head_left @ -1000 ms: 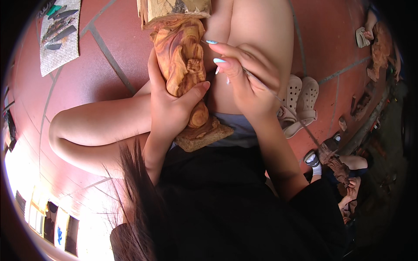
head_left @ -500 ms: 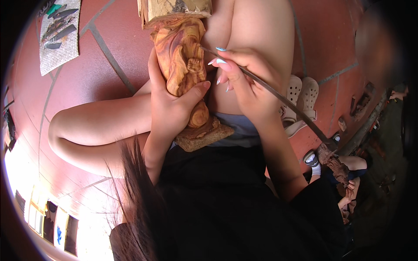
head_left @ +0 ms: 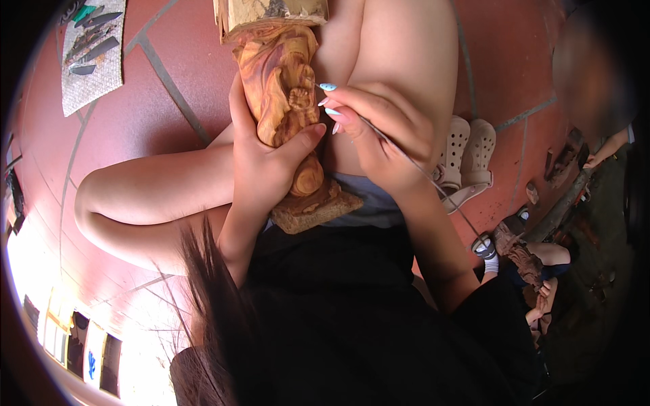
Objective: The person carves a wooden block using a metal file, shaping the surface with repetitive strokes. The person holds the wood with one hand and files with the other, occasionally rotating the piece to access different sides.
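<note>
A carved wooden figure (head_left: 281, 88) of reddish-brown grained wood lies along my lap, its rough base toward my body. My left hand (head_left: 261, 162) wraps around its lower half, thumb across the front. My right hand (head_left: 379, 132) pinches a thin metal rod-like tool (head_left: 413, 166) whose tip touches the carving's right side near a small raised detail. The tool's long handle runs back past my wrist.
I sit on a red tiled floor (head_left: 156, 95). A grey cloth with several chisels (head_left: 91, 47) lies at the upper left. White clogs (head_left: 467, 159) stand to my right. Another person sits at the right edge among wood pieces (head_left: 555, 203).
My right hand has shifted slightly down and closer to the carving, with the thin tool now showing in its fingers. The left hand keeps its grip.
</note>
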`<state>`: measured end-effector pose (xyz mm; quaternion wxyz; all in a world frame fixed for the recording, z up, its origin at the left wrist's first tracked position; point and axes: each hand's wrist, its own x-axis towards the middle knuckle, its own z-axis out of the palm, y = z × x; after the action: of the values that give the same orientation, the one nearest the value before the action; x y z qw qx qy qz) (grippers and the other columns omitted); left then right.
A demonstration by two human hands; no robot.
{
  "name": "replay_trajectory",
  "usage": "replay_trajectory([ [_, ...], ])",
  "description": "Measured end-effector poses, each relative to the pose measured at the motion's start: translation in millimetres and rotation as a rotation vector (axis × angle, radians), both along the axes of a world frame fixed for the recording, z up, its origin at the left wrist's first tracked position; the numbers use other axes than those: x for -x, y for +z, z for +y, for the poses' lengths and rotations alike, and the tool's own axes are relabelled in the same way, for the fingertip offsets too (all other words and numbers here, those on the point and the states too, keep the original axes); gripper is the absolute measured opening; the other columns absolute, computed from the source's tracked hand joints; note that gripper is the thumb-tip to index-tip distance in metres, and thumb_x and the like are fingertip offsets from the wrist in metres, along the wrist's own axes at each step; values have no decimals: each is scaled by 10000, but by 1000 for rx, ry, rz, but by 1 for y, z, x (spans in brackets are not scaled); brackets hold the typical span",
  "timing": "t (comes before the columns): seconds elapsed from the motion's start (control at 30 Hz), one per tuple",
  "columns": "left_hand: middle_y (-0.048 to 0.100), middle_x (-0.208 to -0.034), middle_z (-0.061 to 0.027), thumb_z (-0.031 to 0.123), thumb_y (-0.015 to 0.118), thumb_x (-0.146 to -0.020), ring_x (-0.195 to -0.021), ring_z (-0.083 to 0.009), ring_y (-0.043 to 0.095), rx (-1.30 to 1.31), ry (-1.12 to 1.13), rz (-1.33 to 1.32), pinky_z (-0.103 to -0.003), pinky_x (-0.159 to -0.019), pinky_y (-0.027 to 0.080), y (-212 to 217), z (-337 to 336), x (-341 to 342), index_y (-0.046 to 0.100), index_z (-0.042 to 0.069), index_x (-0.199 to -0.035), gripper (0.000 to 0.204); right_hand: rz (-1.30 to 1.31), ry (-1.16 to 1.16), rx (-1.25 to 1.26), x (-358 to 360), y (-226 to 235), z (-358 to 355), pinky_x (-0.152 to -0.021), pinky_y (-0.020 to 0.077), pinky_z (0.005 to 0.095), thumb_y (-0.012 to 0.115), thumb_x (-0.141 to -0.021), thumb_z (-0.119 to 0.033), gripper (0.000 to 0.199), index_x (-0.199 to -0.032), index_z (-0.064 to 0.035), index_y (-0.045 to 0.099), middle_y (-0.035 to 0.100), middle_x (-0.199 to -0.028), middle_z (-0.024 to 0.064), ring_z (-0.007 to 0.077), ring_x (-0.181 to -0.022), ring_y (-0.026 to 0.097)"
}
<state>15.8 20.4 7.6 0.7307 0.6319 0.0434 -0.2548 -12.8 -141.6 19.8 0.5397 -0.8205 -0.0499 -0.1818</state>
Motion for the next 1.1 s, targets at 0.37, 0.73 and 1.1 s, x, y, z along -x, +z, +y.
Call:
replay_trajectory([
  [0.37, 507, -1256, -152, -78, 708, -757, -1151, -205, 536, 5, -12, 8, -320, -955, 465, 3, 0, -2, 143, -5, -1452, 898, 55, 80, -34, 7, 0, -5, -640, 531, 239, 606, -877, 71, 156, -1023, 80, 659, 675, -894, 137, 153, -718, 647],
  [0.73, 510, -1251, -155, -90, 705, -755, -1146, -205, 541, 7, -23, 61, -320, -954, 473, 5, -2, -1, 146, -5, -1448, 894, 47, -1, -93, 3, 0, -1, -602, 515, 298, 716, -778, 30, 186, -957, 49, 669, 667, -822, 137, 229, -687, 644],
  [1.1, 492, -1270, -159, -104, 693, -753, -1169, -218, 529, 49, 0, 76, -339, -959, 478, 1, -1, -1, 114, -6, -1459, 918, 5, 47, 21, 0, 5, -5, -634, 512, 288, 693, -821, 22, 149, -965, 51, 673, 677, -851, 126, 200, -718, 637],
])
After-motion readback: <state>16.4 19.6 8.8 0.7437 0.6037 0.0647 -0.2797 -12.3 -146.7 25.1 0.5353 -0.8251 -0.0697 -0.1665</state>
